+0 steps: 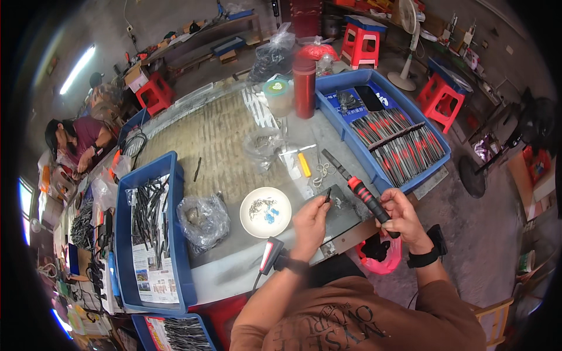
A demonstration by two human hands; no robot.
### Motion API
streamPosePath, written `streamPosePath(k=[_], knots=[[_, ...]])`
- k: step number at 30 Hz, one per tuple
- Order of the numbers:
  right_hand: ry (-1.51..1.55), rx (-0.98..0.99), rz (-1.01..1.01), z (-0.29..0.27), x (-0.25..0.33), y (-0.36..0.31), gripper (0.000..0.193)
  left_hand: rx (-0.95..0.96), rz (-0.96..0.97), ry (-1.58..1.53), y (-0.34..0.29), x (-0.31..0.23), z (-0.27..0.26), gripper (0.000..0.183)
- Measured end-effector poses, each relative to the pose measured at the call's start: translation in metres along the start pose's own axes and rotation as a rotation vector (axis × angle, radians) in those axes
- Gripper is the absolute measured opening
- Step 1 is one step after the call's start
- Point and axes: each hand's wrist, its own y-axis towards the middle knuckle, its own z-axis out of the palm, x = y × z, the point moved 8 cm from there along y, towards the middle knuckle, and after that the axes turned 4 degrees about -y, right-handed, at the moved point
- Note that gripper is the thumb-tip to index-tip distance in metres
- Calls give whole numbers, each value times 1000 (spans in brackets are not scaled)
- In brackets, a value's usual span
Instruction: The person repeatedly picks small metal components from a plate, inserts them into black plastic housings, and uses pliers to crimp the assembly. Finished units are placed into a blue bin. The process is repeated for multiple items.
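Note:
My right hand (401, 219) is closed round the rear part of a long tool (364, 196) with a black-and-red grip and a narrow grey front end. The tool slants up and left over the table's near right corner; its exact kind is not plain. My left hand (309, 227) pinches a small, thin dark piece (328, 195) between thumb and fingertips, a little left of the tool. A white bowl (244, 224) with small metal parts and blue bits stands left of my left hand. Scissors (322, 170) and a yellow-handled cutter (304, 165) lie just beyond.
At right, a blue tray (328, 121) bears rows of black-and-red pieces and a phone (370, 98). Another blue tray (122, 234) at left holds dark slender parts. A plastic bag (203, 221), red flask (304, 88) and lidded tub (277, 96) stand on the table. Someone (88, 137) sits far left.

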Motion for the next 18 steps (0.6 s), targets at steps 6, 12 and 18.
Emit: streamPosePath(k=[6, 12, 18], knots=[[-308, 140, -215, 32, 45, -7, 78, -102, 166, 107, -4, -15, -3, 16], [-1052, 172, -412, 57, 81, -14, 68, -67, 138, 65, -3, -9, -3, 17], [-1170, 211, -483, 74, 107, -16, 70, -90, 175, 75, -4, -10, -4, 17]])
